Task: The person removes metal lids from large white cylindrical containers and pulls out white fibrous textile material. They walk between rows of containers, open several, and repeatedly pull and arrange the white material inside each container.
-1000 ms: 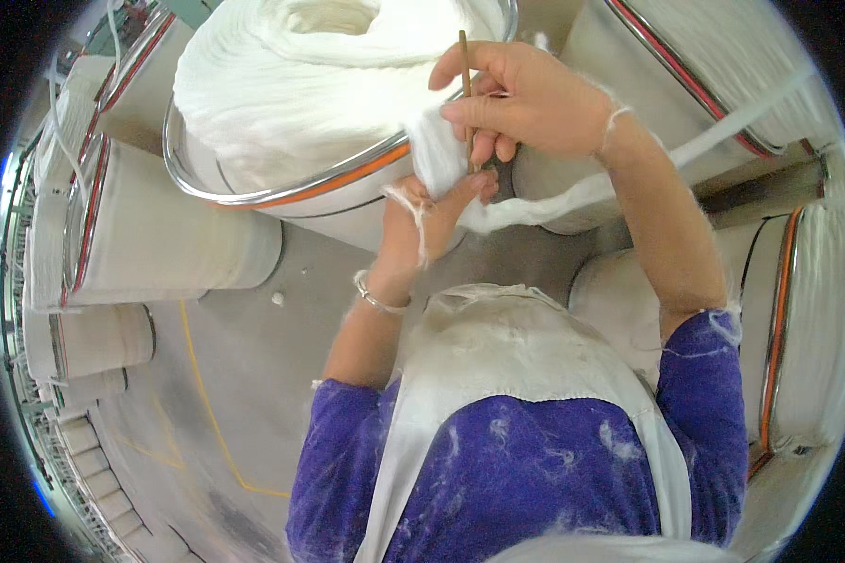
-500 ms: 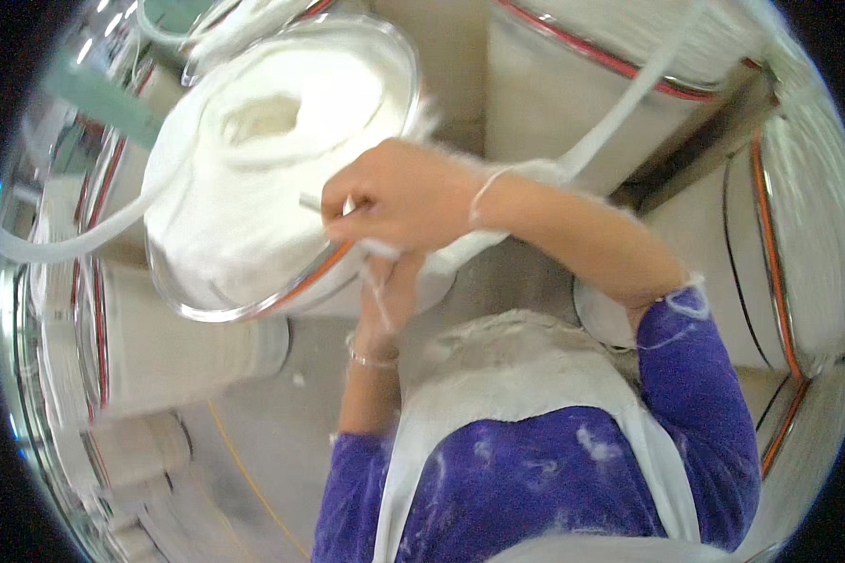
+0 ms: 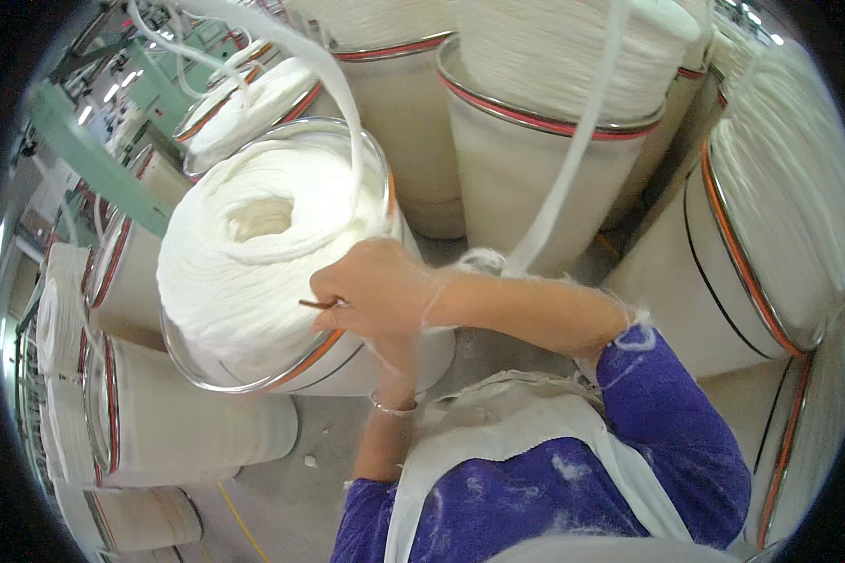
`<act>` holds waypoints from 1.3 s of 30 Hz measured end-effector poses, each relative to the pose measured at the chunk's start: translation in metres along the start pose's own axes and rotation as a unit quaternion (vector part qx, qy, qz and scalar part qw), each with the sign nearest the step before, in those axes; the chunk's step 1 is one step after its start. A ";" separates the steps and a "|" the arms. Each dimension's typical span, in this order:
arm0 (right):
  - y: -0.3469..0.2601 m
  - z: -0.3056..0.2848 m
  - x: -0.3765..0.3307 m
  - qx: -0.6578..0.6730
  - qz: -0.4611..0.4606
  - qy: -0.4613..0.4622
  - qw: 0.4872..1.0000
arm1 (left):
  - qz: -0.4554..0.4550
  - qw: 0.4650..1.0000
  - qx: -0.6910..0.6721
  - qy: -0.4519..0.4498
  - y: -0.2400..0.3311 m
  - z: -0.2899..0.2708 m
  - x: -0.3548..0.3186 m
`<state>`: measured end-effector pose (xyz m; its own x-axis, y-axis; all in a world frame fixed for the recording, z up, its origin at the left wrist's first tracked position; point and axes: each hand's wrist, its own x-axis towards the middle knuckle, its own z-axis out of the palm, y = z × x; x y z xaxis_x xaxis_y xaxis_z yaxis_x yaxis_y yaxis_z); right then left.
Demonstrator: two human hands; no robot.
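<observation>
My right hand [image 3: 376,286] is closed around a thin, brownish stick [image 3: 315,304], whose end pokes out past the fingers on the left. Just under it is my left hand [image 3: 396,364], its fingers covered by the right one. Both are over the near rim of a tall white can [image 3: 333,371], which is heaped with coiled white fibre sliver [image 3: 230,291] around a central hole. A loose sliver strand [image 3: 568,169] comes down from the upper right to behind my right wrist. Wisps of fibre cling to both wrists and my purple sleeves.
More sliver-filled cans, including a large can [image 3: 545,178] ahead and a tilted-looking can [image 3: 714,272] at right, crowd around. Another can [image 3: 197,413] stands at left. A green machine beam [image 3: 99,164] crosses the upper left. A yellow line [image 3: 242,521] marks the grey floor.
The view has shifted, so the can and my hands appear lower and more cans show at the top. My hands stay together by the can's rim, the stick still in the right one.
</observation>
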<state>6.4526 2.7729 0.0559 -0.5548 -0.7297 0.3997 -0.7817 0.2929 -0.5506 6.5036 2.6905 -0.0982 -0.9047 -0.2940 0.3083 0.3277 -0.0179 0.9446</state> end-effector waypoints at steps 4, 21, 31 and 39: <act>0.002 0.018 -0.006 -0.007 -0.034 0.086 0.996 | 0.068 0.997 0.011 0.042 0.001 0.004 0.000; 0.005 -0.083 -0.077 0.116 0.066 0.410 0.902 | -0.144 0.952 -0.262 -0.070 0.039 0.039 0.030; 0.036 0.022 -0.027 0.315 0.150 0.443 0.826 | -0.099 0.841 -0.459 -0.269 0.069 0.076 0.015; 0.047 0.063 -0.024 0.309 0.260 0.284 0.870 | -0.100 0.921 -0.356 -0.124 0.077 0.078 0.004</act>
<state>6.4474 2.7655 -0.0252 -0.9760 -0.1230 0.1796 -0.1780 -0.0236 -0.9837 6.5037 2.7625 -0.0155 -0.9719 0.0083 0.2354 0.1635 -0.6960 0.6992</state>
